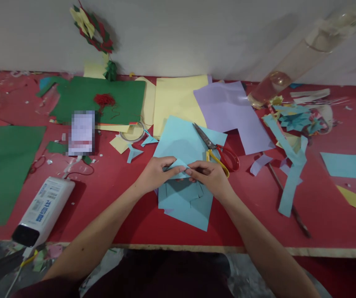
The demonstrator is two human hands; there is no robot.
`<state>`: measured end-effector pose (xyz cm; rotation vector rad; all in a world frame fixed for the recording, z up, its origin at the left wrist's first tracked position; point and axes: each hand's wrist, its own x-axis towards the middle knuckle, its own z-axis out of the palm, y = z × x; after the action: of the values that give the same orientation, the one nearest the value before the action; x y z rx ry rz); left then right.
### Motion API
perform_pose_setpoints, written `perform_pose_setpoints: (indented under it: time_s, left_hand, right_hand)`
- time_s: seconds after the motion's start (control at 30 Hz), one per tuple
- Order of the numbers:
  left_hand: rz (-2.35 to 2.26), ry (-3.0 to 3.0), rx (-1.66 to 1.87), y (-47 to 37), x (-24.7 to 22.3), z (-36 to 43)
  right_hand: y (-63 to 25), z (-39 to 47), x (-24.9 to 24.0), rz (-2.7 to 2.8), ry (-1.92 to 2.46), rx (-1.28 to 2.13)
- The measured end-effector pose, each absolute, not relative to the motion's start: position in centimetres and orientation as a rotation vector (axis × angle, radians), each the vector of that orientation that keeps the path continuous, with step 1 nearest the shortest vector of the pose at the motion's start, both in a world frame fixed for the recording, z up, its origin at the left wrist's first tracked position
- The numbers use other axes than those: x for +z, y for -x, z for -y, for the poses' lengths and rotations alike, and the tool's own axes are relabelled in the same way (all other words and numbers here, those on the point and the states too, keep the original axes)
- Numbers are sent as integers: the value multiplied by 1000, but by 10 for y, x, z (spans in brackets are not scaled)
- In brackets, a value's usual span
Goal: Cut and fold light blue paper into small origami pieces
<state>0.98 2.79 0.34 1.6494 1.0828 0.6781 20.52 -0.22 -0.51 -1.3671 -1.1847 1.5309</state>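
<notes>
A small folded piece of light blue paper is pinched between my two hands. My left hand grips its left part, the thumb lying on top. At the right corner, my right hand holds the same piece between thumb and fingers. Larger light blue sheets lie behind and beneath the hands, with small blue pieces just in front. Scissors with red and yellow handles rest on the blue sheet, their blades pointing to the back left.
Green sheets, yellow paper and purple paper lie along the back. A phone and white power bank are at left. Right are blue strips, a thin stick and a leaning clear bottle.
</notes>
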Motion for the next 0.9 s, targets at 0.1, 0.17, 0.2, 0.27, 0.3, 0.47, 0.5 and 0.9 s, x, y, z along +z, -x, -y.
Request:
perform_pose_setpoints:
  time_s: [0.1,0.17,0.2,0.27,0.3,0.47,0.5,0.9]
  left_hand:
    - [-1074,-1630,666,-11,4,-27]
    - [-1078,-1548,675,-12,5,-26]
    - [-1085,-1481,695,-12,5,-25]
    - [-1087,-1326,748,-13,4,-25]
    - [-1078,-1266,770,-14,4,-25]
    - [-1053,-1233,858,-17,2,-25]
    - [-1062,-1244,871,-17,2,-24]
    - [-1102,-1548,948,-13,9,-18]
  right_hand:
    - [-207,2,-5,1214,1362,1535]
    - [-208,2,-6,1189,1354,1486]
    - [-208,2,-6,1160,1355,1450]
    - [-208,3,-6,1088,1370,1373]
    - [-207,3,-7,1056,1379,1338]
    - [-203,4,-7,977,1371,1261]
    - [-203,4,-7,965,1369,1263]
    - [-204,5,-9,847,1306,1389]
